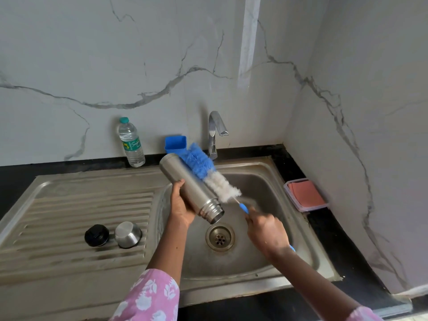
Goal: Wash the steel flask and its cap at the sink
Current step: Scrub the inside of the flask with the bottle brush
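The left hand (183, 206) held the steel flask (185, 181) tilted over the sink (268, 188). The right hand (266, 230) gripped a brush (203, 167), its bristles against the flask's side. The steel cap (128, 234) and a black stopper (96, 235) sat left of the left hand. Beyond that hand, the writing on the water bottle's (131, 142) green label was not legible.

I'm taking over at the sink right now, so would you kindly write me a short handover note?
Left hand holds the flask tilted over the sink, mouth down toward the drain.
Right hand grips the brush handle; bristles lie against the flask's outside.
Steel cap and black stopper sit side by side on the drainboard.
Done: cap and stopper are off; outside scrub under way.
Left: whether the inside is cleaned cannot be told; cap, stopper and rinsing probably remain. No water shows at the tap.
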